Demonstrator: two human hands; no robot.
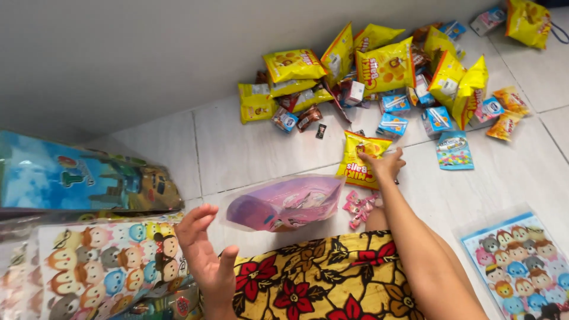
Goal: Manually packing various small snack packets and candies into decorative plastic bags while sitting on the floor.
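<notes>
Right hand (pixel 385 164) grip is down on a yellow snack bag (pixel 358 159) lying on the tile floor (pixel 249 142), fingers spread over its right edge; cannot tell if it is pinched or only touched. Left hand (pixel 204 252) is released, palm open, fingers curled up, hovering near a clear purple bag (pixel 284 202) that lies just right of it, not touching. Small pink sweets (pixel 358 208) lie between purple bag and right forearm. Snack pile (pixel 379 71) of yellow bags and small blue boxes sits against the wall, just beyond the held bag. Cartoon gift bags (pixel 101 266) stack at left; another cartoon bag (pixel 521 261) lies at right. Floral cloth (pixel 320 278) covers the lap.
</notes>
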